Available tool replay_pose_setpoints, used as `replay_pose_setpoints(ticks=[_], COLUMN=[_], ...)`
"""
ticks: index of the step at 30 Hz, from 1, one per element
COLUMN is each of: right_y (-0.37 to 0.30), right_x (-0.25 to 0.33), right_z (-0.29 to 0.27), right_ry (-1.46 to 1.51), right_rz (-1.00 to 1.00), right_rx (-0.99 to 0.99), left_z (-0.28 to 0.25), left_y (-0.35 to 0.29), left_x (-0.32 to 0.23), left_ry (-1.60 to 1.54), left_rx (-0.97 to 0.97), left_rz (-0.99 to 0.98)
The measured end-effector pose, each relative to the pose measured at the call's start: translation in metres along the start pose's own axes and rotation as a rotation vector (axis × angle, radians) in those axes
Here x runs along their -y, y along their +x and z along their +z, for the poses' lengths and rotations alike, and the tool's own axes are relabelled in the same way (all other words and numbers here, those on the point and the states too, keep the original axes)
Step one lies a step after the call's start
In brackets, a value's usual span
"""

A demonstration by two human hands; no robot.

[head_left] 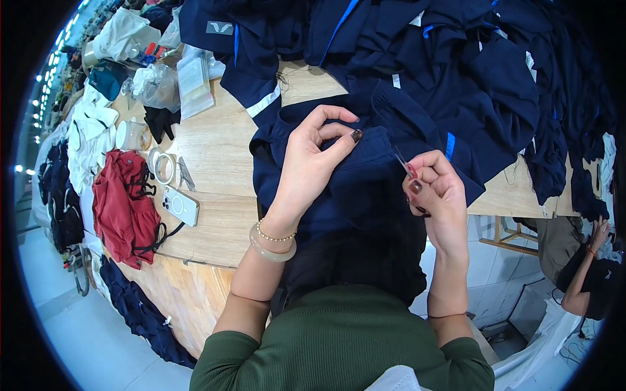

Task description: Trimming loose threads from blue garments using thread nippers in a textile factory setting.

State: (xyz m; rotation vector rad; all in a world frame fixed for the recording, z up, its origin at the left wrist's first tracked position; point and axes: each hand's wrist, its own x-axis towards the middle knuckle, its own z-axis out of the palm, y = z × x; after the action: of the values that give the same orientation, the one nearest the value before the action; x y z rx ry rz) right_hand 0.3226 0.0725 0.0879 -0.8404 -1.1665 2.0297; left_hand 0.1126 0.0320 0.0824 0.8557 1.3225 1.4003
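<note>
A navy garment with a stitched band along its edge lies over the near side of the table and my lap. My left hand is closed in a pinch on that band, thumb and forefinger together at the cloth. Just right of the band, my right hand grips a small, thin, pointed metal tool. Its tip points up and left, close to the corner of the band. The fingers cover most of the tool, so its exact kind is hidden.
More navy garments with blue and white strips heap across the far side. On the left lie a phone, tape rolls, a red cloth item and plastic bags. Another person's arm shows at far right.
</note>
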Motion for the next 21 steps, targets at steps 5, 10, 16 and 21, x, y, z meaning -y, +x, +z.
replay_pose_setpoints(ticks=[5, 10, 16, 21], right_y=[-0.005, 0.000, 0.004, 0.006], right_x=[-0.007, -0.013, -0.013, -0.012], right_z=[0.022, 0.029, 0.032, 0.031], right_ry=[-0.322, -0.567, -0.662, -0.697], right_rz=[-0.227, -0.342, -0.380, -0.413], right_rx=[-0.206, -0.279, -0.314, -0.311], left_z=[0.008, 0.012, 0.014, 0.012], left_y=[-0.002, -0.003, -0.003, -0.004], left_x=[-0.002, 0.003, 0.001, -0.003], left_ry=[0.053, 0.113, 0.142, 0.175], left_rx=[-0.030, -0.063, -0.074, -0.040], left_rz=[0.040, 0.083, 0.120, 0.096])
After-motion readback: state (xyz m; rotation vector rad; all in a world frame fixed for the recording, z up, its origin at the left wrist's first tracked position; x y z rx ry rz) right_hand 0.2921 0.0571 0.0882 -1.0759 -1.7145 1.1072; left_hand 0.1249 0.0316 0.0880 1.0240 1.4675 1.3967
